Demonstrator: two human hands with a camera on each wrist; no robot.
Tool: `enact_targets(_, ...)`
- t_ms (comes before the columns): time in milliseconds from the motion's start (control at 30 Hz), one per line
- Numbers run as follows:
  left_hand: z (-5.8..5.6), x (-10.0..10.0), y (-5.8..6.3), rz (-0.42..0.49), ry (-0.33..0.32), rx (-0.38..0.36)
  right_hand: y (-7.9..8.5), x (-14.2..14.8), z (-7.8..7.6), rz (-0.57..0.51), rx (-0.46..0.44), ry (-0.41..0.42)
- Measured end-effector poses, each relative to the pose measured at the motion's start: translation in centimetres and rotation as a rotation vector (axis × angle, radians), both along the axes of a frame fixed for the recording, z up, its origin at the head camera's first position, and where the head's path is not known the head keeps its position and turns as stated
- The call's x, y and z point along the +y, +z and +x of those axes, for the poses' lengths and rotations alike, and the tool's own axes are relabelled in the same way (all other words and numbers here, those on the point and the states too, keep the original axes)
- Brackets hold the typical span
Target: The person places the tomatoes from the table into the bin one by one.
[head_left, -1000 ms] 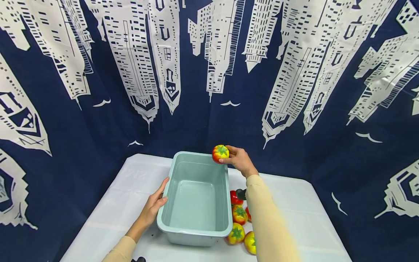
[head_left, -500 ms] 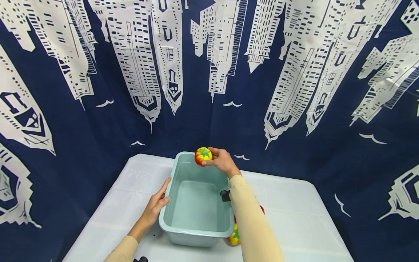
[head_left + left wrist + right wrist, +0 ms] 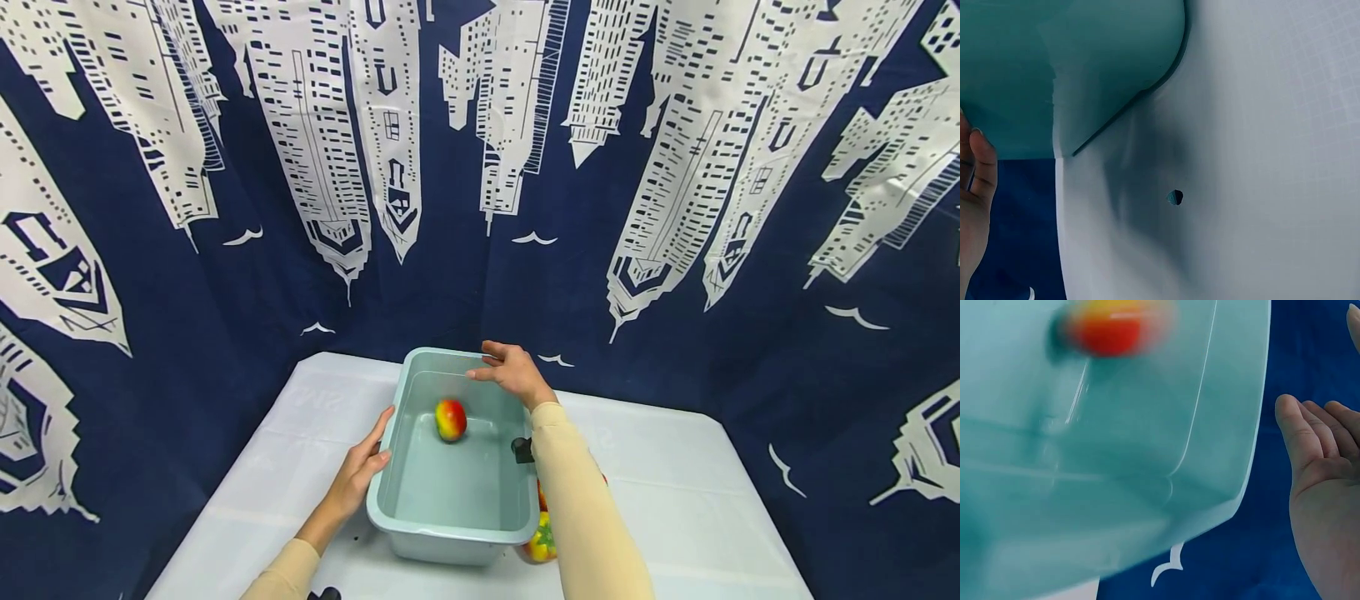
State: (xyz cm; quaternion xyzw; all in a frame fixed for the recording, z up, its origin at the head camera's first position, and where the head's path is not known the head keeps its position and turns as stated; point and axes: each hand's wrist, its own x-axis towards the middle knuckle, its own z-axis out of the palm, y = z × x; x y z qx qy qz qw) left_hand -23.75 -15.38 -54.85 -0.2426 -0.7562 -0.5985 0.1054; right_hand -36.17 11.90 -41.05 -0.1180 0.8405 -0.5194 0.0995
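Right hand (image 3: 517,375) hung over the far right edge of a pale teal plastic bin (image 3: 450,547), thumb and fingers apart and gripping nothing; the spread fingers suggested a release into the bin, since a red-and-yellow tomato-like fruit (image 3: 451,419) was inside it, toward the far end; no green calyx showed on that fruit, so it was probably tipped on its side; its blur in the right wrist view hinted at motion, and whether it touched the floor of the bin could not be told; the left hand (image 3: 358,471) lay along the bin's left side, fingers extended and thumb against the rim, apparently to steady it while the other hand worked; the bin stood upright on a white-covered table (image 3: 675,483), its open top between the hands, which likely kept it within reach of both; a second fruit (image 3: 542,543), its green calyx showing, lay just beside the bin's near right corner, handy for the right arm, though the sleeve (image 3: 588,508) hid part of that side.
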Motion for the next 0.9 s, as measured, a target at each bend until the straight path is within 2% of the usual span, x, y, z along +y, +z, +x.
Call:
enact_targets(533,0.0,0.2,-0.1,0.015,0.043,-0.065,-0.3,3.0,-0.1,0.016,0.015,-0.044)
enact_targets(733,-0.1,0.3,-0.3,0.014,0.056,-0.060,0.0,4.4,-0.3,0.018,0.057,-0.095)
enact_targets(900,-0.1,0.3,-0.3,0.004,0.059,-0.058,0.3,6.2,-0.4,0.008,0.057,-0.143)
